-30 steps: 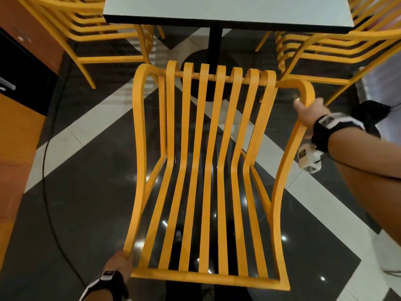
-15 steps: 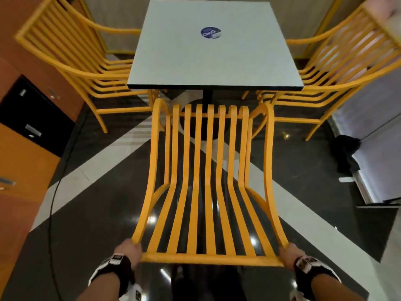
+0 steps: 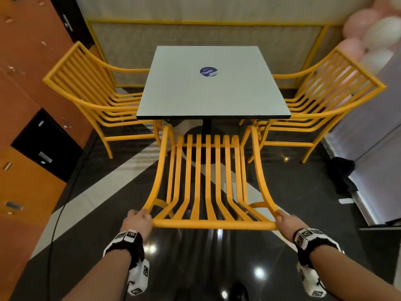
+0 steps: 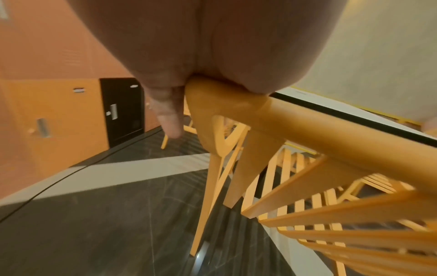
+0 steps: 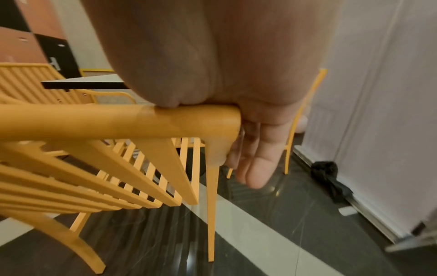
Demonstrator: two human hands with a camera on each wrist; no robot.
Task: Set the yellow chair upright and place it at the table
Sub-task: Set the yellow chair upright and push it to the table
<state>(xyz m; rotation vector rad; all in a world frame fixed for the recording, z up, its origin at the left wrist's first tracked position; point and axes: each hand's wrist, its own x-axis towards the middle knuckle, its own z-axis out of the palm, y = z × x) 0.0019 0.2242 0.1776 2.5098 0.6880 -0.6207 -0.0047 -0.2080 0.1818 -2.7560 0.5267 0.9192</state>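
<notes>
Yellow chair (image 3: 207,170) between both grips

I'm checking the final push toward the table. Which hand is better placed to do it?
Neither alone: the left hand and right hand grip opposite corners of the yellow slatted chair's top rail, centred before the square grey table. Push with both.

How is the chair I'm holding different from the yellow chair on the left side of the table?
The held chair faces the table's near edge; the left chair faces its left side. The left hand and right hand hold the held chair's top rail at its corners; nothing touches the left chair. Only the left chair's seat sits tucked under the tabletop. Both are yellow, slatted, upright armchairs.
</notes>
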